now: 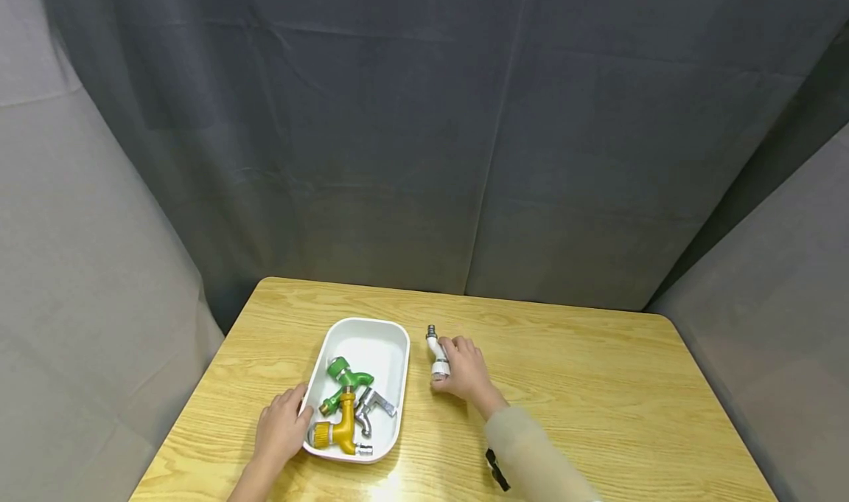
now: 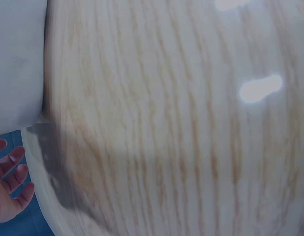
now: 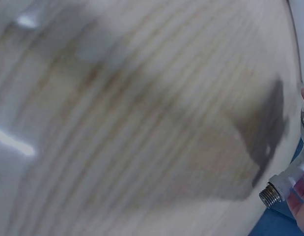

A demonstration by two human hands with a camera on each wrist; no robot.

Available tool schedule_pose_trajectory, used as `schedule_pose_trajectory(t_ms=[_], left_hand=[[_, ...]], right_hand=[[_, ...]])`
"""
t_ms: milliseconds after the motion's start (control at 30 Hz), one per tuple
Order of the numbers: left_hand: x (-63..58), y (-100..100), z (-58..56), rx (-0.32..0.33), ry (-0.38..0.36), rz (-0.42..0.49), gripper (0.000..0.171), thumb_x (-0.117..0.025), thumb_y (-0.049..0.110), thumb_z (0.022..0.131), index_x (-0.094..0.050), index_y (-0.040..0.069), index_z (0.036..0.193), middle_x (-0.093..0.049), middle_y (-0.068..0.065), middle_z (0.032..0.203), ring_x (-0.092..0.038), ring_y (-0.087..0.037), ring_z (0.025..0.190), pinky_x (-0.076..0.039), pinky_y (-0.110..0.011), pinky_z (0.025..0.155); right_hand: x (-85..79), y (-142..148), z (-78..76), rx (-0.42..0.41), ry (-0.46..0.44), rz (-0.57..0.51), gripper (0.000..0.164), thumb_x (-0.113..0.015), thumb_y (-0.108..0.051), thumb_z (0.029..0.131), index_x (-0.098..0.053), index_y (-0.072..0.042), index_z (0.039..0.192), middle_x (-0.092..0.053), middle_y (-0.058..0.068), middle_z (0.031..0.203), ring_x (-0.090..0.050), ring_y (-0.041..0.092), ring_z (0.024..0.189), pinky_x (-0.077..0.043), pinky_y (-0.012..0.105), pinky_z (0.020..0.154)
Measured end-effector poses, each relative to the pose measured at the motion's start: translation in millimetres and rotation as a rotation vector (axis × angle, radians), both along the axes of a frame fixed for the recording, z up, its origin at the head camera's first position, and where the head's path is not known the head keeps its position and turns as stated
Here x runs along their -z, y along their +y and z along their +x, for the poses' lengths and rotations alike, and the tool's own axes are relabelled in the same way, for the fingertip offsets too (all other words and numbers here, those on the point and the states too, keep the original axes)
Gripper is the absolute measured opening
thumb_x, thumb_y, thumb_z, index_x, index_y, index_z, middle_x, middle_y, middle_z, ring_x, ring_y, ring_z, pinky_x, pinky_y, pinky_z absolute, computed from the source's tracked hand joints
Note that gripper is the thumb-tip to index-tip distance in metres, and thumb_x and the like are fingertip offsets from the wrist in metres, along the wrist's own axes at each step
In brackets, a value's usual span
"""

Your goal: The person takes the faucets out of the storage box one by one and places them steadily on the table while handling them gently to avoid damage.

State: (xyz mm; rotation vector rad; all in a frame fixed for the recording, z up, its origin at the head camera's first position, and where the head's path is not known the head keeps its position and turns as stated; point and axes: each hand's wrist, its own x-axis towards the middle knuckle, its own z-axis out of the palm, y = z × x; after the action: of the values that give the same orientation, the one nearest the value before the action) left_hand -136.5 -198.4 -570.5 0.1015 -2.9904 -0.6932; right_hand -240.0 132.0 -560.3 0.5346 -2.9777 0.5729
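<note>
My right hand (image 1: 466, 373) grips a white faucet (image 1: 438, 354) to the right of the tray, its grey metal nozzle pointing away from me. In the right wrist view, the threaded metal end of the white faucet (image 3: 285, 184) sticks out past my fingers (image 3: 300, 196). At the left rim of a white tray (image 1: 402, 384) rests my left hand (image 1: 280, 427). The left wrist view shows those fingers (image 2: 13, 179) loosely bent and spread. Inside the tray lie a green faucet (image 1: 348, 376), a yellow faucet (image 1: 345, 422) and a silver faucet (image 1: 367, 406); the yellow one partly covers the others.
Everything stands on a wood-grain table (image 1: 597, 384) with rounded far corners. A dark grey curtain (image 1: 398, 155) hangs behind it, with lighter cloth (image 1: 86, 266) at the left. Bare wood surrounds my right forearm.
</note>
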Motion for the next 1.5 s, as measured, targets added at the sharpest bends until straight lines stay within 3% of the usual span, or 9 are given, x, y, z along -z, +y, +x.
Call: schedule_pose_trajectory(t_ms=[467, 1133, 1500], left_hand=[[0.2, -0.7, -0.5, -0.001, -0.002, 0.004, 0.045, -0.048, 0.021, 0.088, -0.049, 0.002, 0.128, -0.055, -0.020, 0.121, -0.051, -0.040, 0.110, -0.037, -0.056, 0.090], [-0.2, 0.1, 0.2, -0.002, -0.007, 0.001, 0.045, -0.047, 0.021, 0.088, -0.049, 0.003, 0.128, -0.056, -0.019, 0.120, -0.051, -0.039, 0.109, -0.038, -0.055, 0.089], [-0.8, 0.5, 0.0, -0.007, -0.001, 0.000, 0.044, -0.048, 0.021, 0.088, -0.049, 0.003, 0.128, -0.056, -0.019, 0.120, -0.051, -0.039, 0.109, -0.038, -0.055, 0.088]], right_hand=[[18.7, 3.1, 0.9, -0.006, -0.050, 0.041, 0.078, -0.080, -0.041, 0.059, -0.047, -0.015, 0.125, -0.048, 0.007, 0.104, -0.042, 0.022, 0.094, -0.037, 0.042, 0.085], [19.0, 2.1, 3.9, -0.030, -0.091, 0.063, 0.075, -0.078, -0.047, 0.064, -0.049, -0.014, 0.125, -0.048, 0.005, 0.104, -0.041, 0.022, 0.091, -0.035, 0.043, 0.086], [20.4, 2.6, 6.9, -0.050, -0.077, 0.062, 0.082, -0.076, -0.052, 0.063, -0.048, -0.012, 0.128, -0.048, 0.007, 0.105, -0.042, 0.022, 0.092, -0.035, 0.044, 0.087]])
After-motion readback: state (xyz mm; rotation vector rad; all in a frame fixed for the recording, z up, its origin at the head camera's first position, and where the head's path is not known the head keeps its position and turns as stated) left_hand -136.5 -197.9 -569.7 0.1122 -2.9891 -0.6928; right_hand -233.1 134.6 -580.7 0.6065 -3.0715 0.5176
